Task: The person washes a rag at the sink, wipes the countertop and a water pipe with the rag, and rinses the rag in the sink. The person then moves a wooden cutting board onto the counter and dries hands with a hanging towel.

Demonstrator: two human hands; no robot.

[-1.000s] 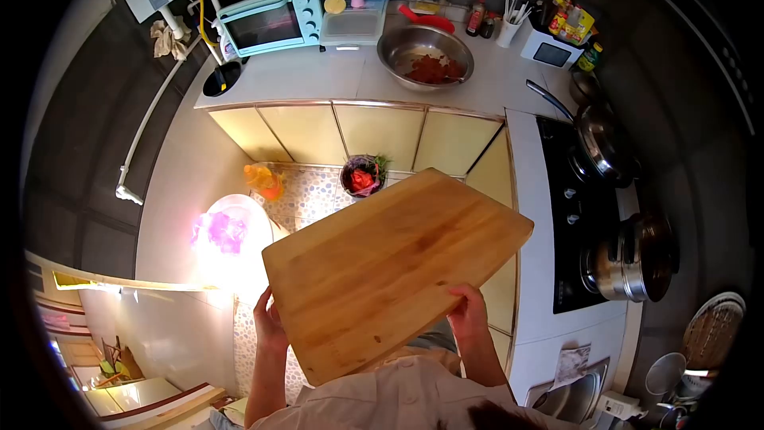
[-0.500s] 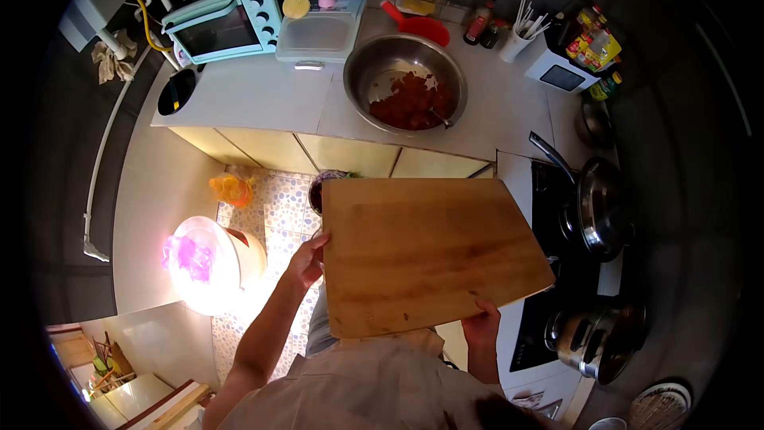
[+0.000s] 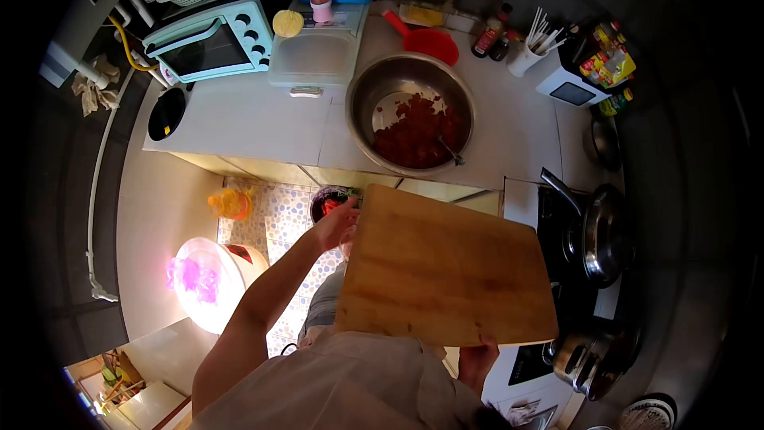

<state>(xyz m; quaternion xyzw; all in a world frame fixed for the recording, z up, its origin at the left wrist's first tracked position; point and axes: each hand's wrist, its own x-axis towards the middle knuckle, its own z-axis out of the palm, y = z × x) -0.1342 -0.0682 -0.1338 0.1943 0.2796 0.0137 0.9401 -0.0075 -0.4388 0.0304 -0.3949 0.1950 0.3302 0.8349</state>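
Note:
A wooden cutting board (image 3: 450,271) is held in front of the body, below the counter edge, its broad face showing. My left hand (image 3: 336,227) grips its left edge near the top corner, fingers partly hidden behind the wood. My right hand (image 3: 479,358) holds the bottom edge toward the right, thumb on the face. Beyond the board, a large metal basin (image 3: 368,99) stands on the counter, with red chopped food (image 3: 418,131) and a metal utensil (image 3: 451,151) inside.
A red scoop (image 3: 430,46), bottles (image 3: 489,32) and a toaster oven (image 3: 208,44) stand along the counter's back. On the right are a lidded pan (image 3: 606,235) and a pot (image 3: 585,362) at the stove. A bucket (image 3: 215,279) and a bowl (image 3: 322,205) are on the floor.
The board has turned slightly clockwise and shifted right, with my left hand moving up and right along with it. The camera view has shifted, so the counter sits lower.

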